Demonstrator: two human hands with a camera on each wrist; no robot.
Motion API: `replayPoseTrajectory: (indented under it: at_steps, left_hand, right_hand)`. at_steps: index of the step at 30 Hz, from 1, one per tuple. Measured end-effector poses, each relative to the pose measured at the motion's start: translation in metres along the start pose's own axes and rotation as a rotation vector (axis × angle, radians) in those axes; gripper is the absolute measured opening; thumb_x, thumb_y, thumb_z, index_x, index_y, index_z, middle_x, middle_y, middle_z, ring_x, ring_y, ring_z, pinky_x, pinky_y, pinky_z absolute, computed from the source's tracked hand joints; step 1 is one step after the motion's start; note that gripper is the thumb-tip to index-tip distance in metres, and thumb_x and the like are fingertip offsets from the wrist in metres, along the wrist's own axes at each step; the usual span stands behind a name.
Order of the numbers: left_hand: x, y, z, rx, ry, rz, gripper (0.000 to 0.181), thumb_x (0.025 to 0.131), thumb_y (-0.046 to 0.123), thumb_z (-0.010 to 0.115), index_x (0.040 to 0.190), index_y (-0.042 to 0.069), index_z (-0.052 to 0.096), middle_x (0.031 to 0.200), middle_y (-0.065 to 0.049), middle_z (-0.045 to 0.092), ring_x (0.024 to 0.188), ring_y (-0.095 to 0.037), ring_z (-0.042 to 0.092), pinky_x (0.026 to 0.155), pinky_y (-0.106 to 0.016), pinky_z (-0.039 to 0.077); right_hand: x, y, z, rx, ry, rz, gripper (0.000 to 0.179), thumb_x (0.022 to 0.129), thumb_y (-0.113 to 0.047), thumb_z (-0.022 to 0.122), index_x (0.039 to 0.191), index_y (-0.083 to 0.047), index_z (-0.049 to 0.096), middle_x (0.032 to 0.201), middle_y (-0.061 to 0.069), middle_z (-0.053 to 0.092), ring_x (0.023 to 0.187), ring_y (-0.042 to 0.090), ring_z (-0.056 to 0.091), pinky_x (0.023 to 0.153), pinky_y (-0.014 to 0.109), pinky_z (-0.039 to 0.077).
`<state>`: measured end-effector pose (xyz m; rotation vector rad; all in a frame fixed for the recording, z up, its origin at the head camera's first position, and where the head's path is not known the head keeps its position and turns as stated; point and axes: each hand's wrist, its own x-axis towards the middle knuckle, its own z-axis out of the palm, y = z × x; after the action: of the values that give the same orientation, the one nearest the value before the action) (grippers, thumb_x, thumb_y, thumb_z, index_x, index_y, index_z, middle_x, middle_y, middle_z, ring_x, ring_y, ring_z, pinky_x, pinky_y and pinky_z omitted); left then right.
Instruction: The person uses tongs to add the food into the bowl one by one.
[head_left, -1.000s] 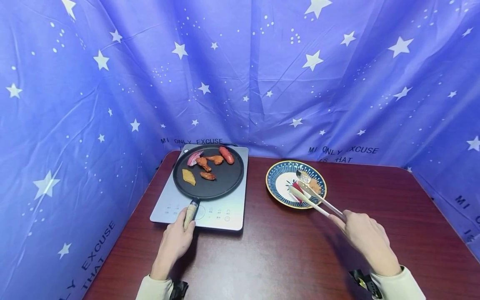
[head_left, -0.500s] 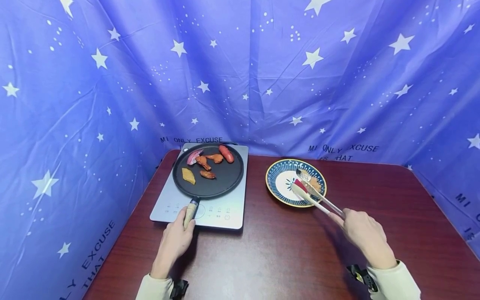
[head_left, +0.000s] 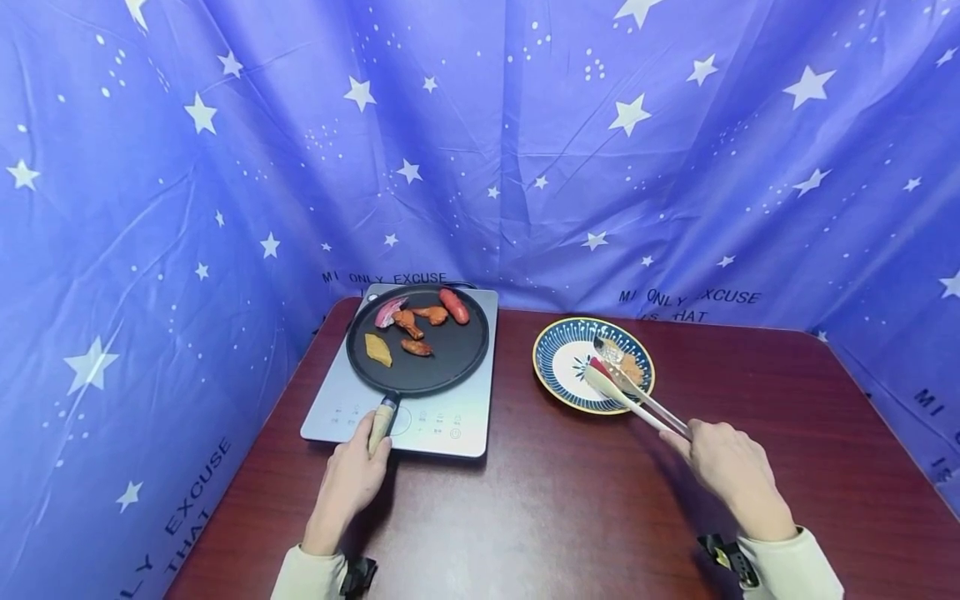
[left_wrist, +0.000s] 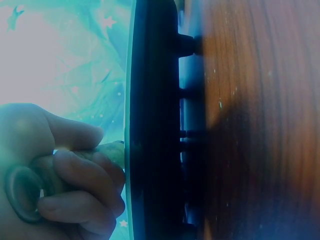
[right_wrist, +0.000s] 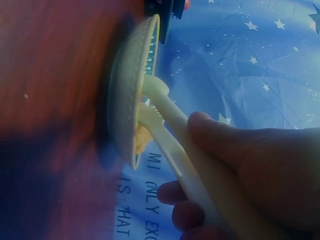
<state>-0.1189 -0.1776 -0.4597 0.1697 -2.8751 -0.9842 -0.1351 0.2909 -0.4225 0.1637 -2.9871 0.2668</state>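
My left hand (head_left: 356, 473) grips the tan handle (head_left: 382, 423) of a flat black pan (head_left: 453, 362). In the left wrist view, its fingers curl round that handle. My right hand (head_left: 731, 468) holds pale tongs (head_left: 639, 409), thumb on one arm and fingers on the other. The tong tips reach inside a blue-patterned, yellow-rimmed plate (head_left: 550, 350), on either side of a red piece of food (head_left: 597, 365) that they partly hide. Beside it on the plate lie a dark, silvery piece (head_left: 609, 350) and a light brown piece (head_left: 632, 368).
The pan sits on a silver induction cooker (head_left: 468, 433) at the left of the dark red table (head_left: 540, 500). In the pan lie a sausage (head_left: 454, 306), drumsticks (head_left: 432, 316), a wing-like piece (head_left: 416, 347), a yellow slice (head_left: 378, 350) and a purple-white piece (head_left: 389, 312). A starry curtain (head_left: 450, 225) surrounds the table.
The tong arms have drawn closer together about the red piece, and their tips have shifted slightly right. My left hand keeps its grip on the pan handle.
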Motion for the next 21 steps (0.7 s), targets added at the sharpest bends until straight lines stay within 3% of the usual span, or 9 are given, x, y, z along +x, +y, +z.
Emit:
replayPoseTrajectory:
  at_steps: [6, 21]
  left_hand:
    - [0.0, 0.001, -0.001, 0.001, -0.007, -0.01, 0.053, 0.092, 0.024, 0.054, 0.14, 0.007, 0.041, 0.087, -0.02, 0.063, 0.064, -0.026, 0.056, 0.058, -0.046, 0.044]
    - [-0.001, 0.002, -0.001, -0.001, -0.002, -0.013, 0.052, 0.092, 0.024, 0.054, 0.14, 0.007, 0.042, 0.081, -0.016, 0.062, 0.061, -0.023, 0.054, 0.056, -0.043, 0.043]
  right_hand:
    - [0.002, -0.002, 0.006, 0.01, 0.057, -0.013, 0.046, 0.091, -0.043, 0.059, 0.06, -0.009, 0.05, 0.053, 0.015, 0.051, 0.046, 0.038, 0.052, 0.04, 0.05, 0.037]
    - [0.014, -0.006, 0.017, 0.035, 0.063, -0.023, 0.048, 0.091, -0.045, 0.058, 0.057, -0.013, 0.047, 0.048, 0.006, 0.042, 0.041, 0.027, 0.045, 0.037, 0.043, 0.033]
